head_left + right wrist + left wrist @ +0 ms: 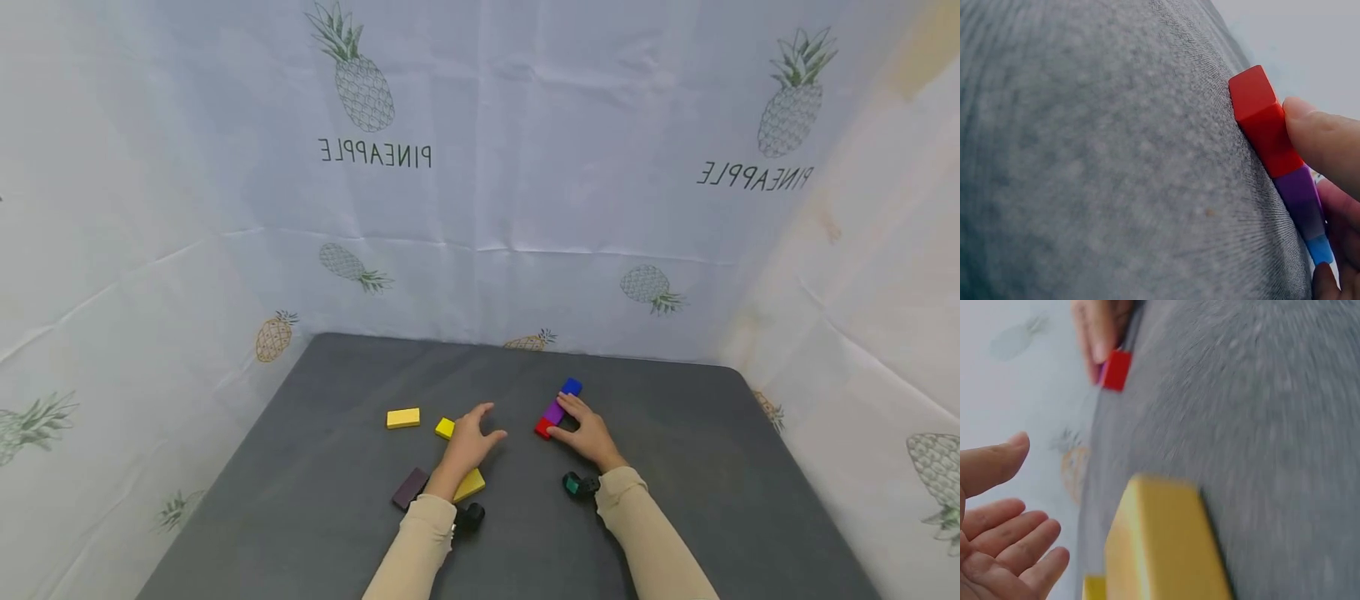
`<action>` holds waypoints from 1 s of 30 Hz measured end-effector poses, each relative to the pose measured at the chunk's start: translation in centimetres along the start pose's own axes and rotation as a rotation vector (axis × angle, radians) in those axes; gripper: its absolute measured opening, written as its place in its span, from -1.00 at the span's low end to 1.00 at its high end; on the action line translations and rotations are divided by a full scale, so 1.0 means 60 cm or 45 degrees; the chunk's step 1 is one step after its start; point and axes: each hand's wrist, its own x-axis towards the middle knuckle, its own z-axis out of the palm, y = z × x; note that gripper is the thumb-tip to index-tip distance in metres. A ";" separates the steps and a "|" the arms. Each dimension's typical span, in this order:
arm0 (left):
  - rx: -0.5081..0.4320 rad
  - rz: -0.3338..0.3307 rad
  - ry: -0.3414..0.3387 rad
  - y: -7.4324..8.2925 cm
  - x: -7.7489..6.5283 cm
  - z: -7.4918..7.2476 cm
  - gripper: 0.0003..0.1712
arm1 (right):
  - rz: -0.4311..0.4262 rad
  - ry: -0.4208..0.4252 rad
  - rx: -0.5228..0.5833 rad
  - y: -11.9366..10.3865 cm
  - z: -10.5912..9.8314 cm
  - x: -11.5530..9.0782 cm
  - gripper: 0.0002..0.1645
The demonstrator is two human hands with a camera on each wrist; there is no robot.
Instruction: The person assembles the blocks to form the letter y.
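My left hand [467, 442] hovers above the dark table with thumb and fingers spread, holding nothing. Below it a yellow block [470, 485] lies near the wrist, and a smaller yellow block [444, 428] sits beside the hand. On the right, a red block [1263, 119], a purple block [1300, 194] and a blue block [1319, 249] form an end-to-end row. My right hand [588, 433] rests on this row: the thumb touches the red block, and loosely bent fingers reach the purple and blue ones. The fingers partly hide the purple block in the head view.
A longer yellow block [402, 418] lies farther left on the dark table [517, 550]. A dark purple block [410, 488] is beside my left forearm. Black wrist cameras [470, 517] sit under both wrists. White pineapple-printed cloth [517, 183] surrounds the table's back and sides.
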 end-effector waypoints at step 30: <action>-0.047 -0.298 0.268 -0.057 -0.028 -0.032 -0.23 | 0.015 -0.008 -0.013 0.000 0.002 -0.002 -0.11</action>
